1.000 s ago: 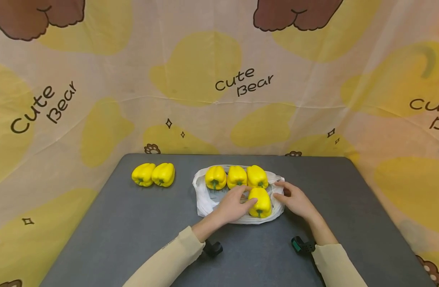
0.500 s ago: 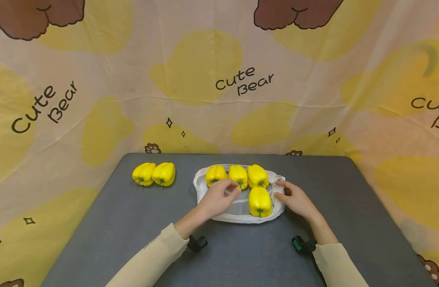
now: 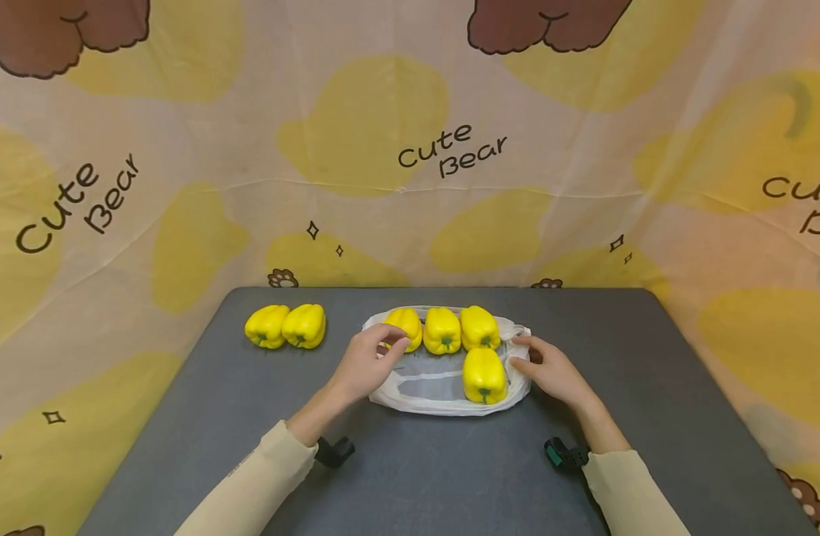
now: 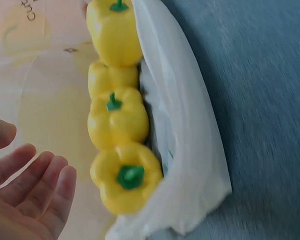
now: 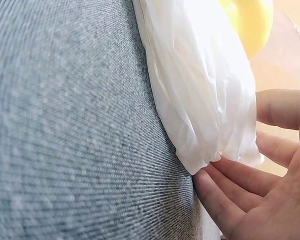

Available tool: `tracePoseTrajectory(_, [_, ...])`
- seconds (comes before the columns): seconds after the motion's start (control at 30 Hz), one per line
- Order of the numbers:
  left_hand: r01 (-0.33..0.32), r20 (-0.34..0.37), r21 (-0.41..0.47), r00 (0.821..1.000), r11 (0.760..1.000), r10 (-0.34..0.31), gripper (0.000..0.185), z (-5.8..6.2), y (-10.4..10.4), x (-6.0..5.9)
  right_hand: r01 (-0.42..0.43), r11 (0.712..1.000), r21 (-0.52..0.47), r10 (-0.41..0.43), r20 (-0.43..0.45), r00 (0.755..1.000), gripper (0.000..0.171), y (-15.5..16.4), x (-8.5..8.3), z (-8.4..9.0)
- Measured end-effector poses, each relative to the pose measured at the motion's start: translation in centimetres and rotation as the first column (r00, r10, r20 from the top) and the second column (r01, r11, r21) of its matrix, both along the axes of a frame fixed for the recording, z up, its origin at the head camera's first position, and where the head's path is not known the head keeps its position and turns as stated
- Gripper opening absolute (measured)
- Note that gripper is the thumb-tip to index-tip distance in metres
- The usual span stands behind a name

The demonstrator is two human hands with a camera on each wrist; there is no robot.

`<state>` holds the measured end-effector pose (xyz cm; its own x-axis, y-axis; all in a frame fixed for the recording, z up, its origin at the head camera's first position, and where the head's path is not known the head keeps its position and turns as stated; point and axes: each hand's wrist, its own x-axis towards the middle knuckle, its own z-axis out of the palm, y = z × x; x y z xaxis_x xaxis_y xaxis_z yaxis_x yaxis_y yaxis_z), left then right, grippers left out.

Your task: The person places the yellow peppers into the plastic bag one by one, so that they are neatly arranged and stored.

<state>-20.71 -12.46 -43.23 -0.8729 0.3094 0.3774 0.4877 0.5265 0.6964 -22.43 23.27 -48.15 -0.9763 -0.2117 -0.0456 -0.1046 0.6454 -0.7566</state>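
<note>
A white plastic bag lies open on the grey table with several yellow bell peppers on it: three in a back row and one in front. My left hand hovers at the bag's left end beside the leftmost pepper. In the left wrist view its fingers are relaxed and hold nothing, close to the nearest pepper. My right hand rests against the bag's right edge. There its straight fingers touch the bag.
Two more yellow peppers lie side by side on the table, left of the bag. A printed cloth backdrop stands behind the table and drapes past both sides. Bare table surface lies in front and to the right.
My left hand has moved left, from the front pepper to the bag's left end by the leftmost pepper. The right hand has stayed at the bag's right edge.
</note>
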Motion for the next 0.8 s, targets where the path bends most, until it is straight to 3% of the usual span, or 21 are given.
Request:
tracePoseTrajectory(0.43, [-0.13,-0.013,0.046,0.991,0.991,0.13,0.02,0.2,-4.9,-0.8,0.002,1.0,0.002,-0.002,0.008,1.0,0.055,0.0,-0.2,-0.1])
tracePoseTrajectory(0.8, [-0.263,-0.022,0.025,0.964,0.964,0.264,0.026,1.0,-8.9,-1.7,-0.001,1.0,-0.005,0.001,0.011,1.0,0.055,0.0,-0.1,0.0])
